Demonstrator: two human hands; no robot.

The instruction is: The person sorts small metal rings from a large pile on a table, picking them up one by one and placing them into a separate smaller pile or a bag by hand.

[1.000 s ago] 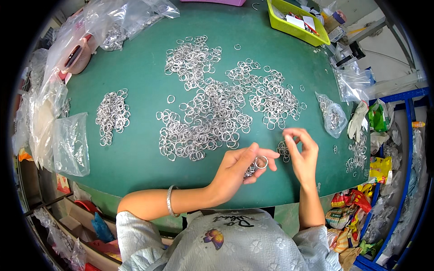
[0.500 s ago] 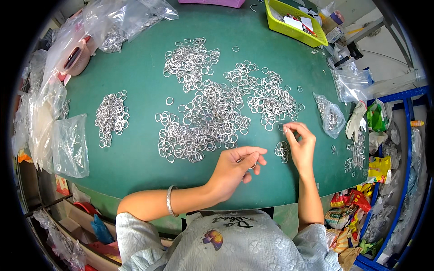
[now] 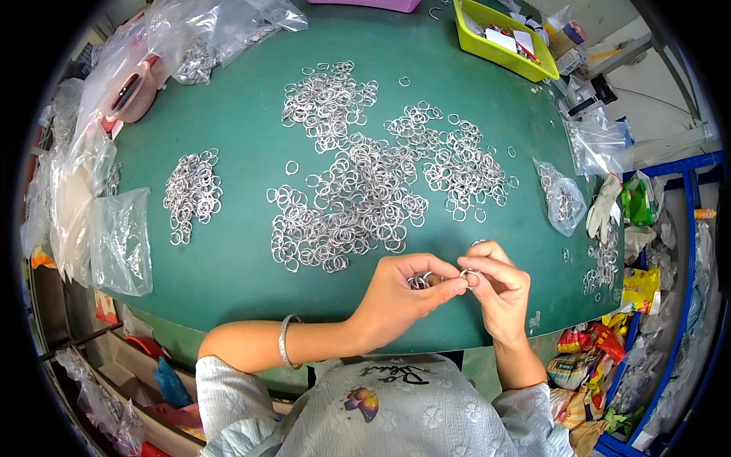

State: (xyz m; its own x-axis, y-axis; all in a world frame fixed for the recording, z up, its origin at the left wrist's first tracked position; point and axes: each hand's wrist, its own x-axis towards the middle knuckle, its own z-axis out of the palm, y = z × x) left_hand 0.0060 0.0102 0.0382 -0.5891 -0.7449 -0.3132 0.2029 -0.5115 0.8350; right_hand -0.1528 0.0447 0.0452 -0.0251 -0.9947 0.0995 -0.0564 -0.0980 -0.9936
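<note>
Two hands meet above the near part of the green table (image 3: 228,286): the left hand (image 3: 400,297) curls around several rings (image 3: 421,282), while the right hand (image 3: 502,301) pinches one ring (image 3: 470,272) beside the left fingertips. The step appears to be close fingertip handling of that ring, and the next move seems to call for a light, steady pinch. Being round, it shows no clear long axis; its opening seems tilted upward, though fingers hide part of the rim.

Blue-framed shelving (image 3: 678,164) stands right of a green table (image 3: 236,99) above a pale-green floor (image 3: 481,367).
</note>
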